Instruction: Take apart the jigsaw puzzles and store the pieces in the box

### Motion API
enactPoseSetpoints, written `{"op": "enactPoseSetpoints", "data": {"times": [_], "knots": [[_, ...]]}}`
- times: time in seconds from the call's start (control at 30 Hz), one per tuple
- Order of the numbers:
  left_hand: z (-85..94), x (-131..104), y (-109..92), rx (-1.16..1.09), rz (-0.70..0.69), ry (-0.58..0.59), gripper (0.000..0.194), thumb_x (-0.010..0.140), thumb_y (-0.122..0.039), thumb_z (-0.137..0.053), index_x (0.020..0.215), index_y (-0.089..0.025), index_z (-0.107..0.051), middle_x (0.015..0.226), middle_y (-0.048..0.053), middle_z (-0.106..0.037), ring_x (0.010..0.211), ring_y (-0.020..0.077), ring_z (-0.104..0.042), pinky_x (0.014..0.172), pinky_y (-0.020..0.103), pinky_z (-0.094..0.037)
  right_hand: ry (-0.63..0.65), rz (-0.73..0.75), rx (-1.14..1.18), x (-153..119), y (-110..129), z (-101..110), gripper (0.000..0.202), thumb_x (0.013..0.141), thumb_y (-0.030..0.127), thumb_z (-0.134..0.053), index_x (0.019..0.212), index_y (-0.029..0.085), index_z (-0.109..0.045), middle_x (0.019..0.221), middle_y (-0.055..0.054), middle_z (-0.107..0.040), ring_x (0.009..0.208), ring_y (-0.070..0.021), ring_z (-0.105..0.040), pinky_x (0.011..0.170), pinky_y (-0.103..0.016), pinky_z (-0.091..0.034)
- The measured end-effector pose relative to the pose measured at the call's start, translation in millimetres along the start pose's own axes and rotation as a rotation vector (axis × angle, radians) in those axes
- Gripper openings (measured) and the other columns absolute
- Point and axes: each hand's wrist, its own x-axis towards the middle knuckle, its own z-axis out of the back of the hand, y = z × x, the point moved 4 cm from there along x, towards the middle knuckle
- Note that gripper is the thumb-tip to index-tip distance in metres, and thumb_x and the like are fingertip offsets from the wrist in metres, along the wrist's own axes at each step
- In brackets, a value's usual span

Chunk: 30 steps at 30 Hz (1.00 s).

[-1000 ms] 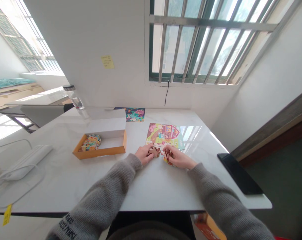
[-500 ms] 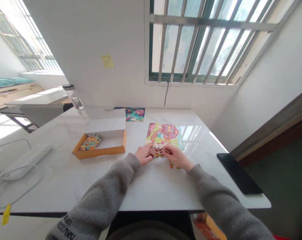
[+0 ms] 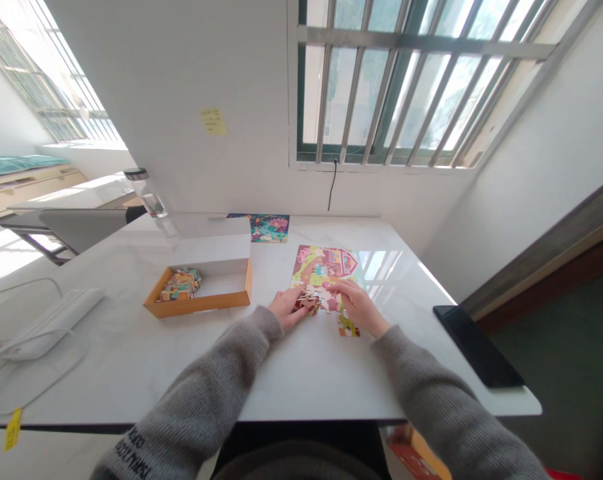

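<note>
A partly assembled jigsaw puzzle (image 3: 314,265) with a red barn picture lies flat on the white table. At its near left corner, my left hand (image 3: 287,309) has thumb and fingers closed around a brown-and-white puzzle piece (image 3: 308,304). To the right, my right hand (image 3: 359,308) reaches over the puzzle's near edge, its index finger stretched out onto a pale pink puzzle piece (image 3: 328,301). Below that hand, a yellow-green puzzle piece (image 3: 349,325) juts toward me. Fingertips partly cover where the pieces meet.
An orange box (image 3: 201,305) with loose puzzle pieces (image 3: 180,285) stands open at left. Behind lies a dark colourful picture sheet (image 3: 271,228). A clear bottle (image 3: 148,195) stands back left, a white power strip (image 3: 56,323) far left, a black phone-like slab (image 3: 476,347) at the right edge.
My right hand has come off the brown piece and shifted slightly right, uncovering the pink and yellow-green pieces. My left hand stays on the brown piece.
</note>
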Motion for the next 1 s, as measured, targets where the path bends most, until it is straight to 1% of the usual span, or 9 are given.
{"op": "enactPoseSetpoints", "data": {"times": [0.17,0.23,0.33,0.43,0.57,0.67,0.8,0.93,1.0], "knots": [[3.9,3.9,10.7,0.000,0.016,-0.093,0.024,0.083,-0.027,-0.056,0.105,-0.019,-0.056,0.093,0.004,-0.067,0.084,0.0212,-0.061,0.082,0.033,-0.044,0.234,0.196,-0.221,-2.4,-0.9,-15.8,0.049,0.078,-0.006,-0.039,0.109,0.021,-0.065,0.103,-0.007,-0.067,0.097,-0.0224,-0.050,0.092,-0.038,-0.042],[5.5,4.1,13.0,0.015,0.031,-0.109,0.022,0.082,-0.027,-0.056,0.103,-0.019,-0.056,0.092,0.004,-0.066,0.082,0.0207,-0.061,0.080,0.033,-0.045,0.289,0.225,-0.307,-2.0,-1.3,-21.2,0.044,0.077,-0.006,-0.042,0.103,0.021,-0.065,0.100,-0.007,-0.067,0.094,-0.0223,-0.049,0.090,-0.037,-0.041],[6.8,3.6,13.1,0.028,0.034,-0.103,0.022,0.082,-0.027,-0.056,0.102,-0.019,-0.056,0.091,0.004,-0.066,0.080,0.0203,-0.060,0.077,0.032,-0.045,0.330,0.245,-0.394,-0.6,-0.6,-24.8,0.030,0.082,-0.001,-0.045,0.092,0.021,-0.063,0.094,-0.006,-0.064,0.092,-0.0219,-0.047,0.087,-0.035,-0.039],[7.3,2.9,11.7,0.052,0.028,-0.102,0.023,0.083,-0.026,-0.055,0.104,-0.018,-0.057,0.091,0.005,-0.065,0.079,0.0206,-0.060,0.076,0.032,-0.044,0.322,0.236,-0.433,0.0,3.4,-24.1,0.021,0.086,0.003,-0.045,0.085,0.020,-0.057,0.093,-0.007,-0.060,0.094,-0.0223,-0.045,0.088,-0.035,-0.038],[6.5,3.0,11.8,0.067,0.034,-0.096,0.023,0.083,-0.027,-0.055,0.104,-0.018,-0.057,0.091,0.005,-0.065,0.079,0.0208,-0.060,0.076,0.032,-0.044,0.300,0.220,-0.410,-1.3,11.4,-20.5,0.018,0.078,0.003,-0.047,0.082,0.020,-0.051,0.096,-0.007,-0.057,0.097,-0.0233,-0.044,0.091,-0.037,-0.037],[5.4,3.8,12.7,0.060,0.038,-0.087,0.023,0.083,-0.027,-0.055,0.104,-0.018,-0.057,0.091,0.005,-0.065,0.079,0.0205,-0.060,0.075,0.032,-0.044,0.281,0.197,-0.365,-2.1,12.3,-19.5,0.021,0.075,0.003,-0.046,0.084,0.020,-0.051,0.094,-0.007,-0.055,0.095,-0.0232,-0.044,0.089,-0.037,-0.038],[5.3,4.5,12.4,0.067,0.039,-0.074,0.022,0.084,-0.028,-0.054,0.104,-0.017,-0.057,0.090,0.006,-0.065,0.078,0.0201,-0.059,0.075,0.032,-0.044,0.243,0.169,-0.280,0.4,6.2,-18.2,0.021,0.076,0.003,-0.045,0.083,0.020,-0.054,0.092,-0.006,-0.054,0.095,-0.0226,-0.046,0.089,-0.037,-0.039],[7.5,3.4,9.0,0.106,0.055,-0.049,0.021,0.085,-0.028,-0.053,0.103,-0.018,-0.056,0.091,0.006,-0.065,0.079,0.0202,-0.059,0.076,0.032,-0.043,0.099,0.020,-0.201,2.5,-0.8,4.8,0.018,0.083,0.007,-0.043,0.080,0.020,-0.055,0.090,-0.005,-0.054,0.091,-0.0204,-0.050,0.086,-0.035,-0.042],[8.7,2.2,5.8,0.121,0.044,-0.032,0.022,0.085,-0.028,-0.052,0.104,-0.018,-0.055,0.092,0.006,-0.065,0.082,0.0212,-0.059,0.079,0.034,-0.043,0.100,-0.078,-0.214,-3.7,-1.9,18.6,0.015,0.088,0.014,-0.044,0.078,0.020,-0.054,0.084,-0.004,-0.054,0.082,-0.0185,-0.051,0.077,-0.032,-0.042]]}}
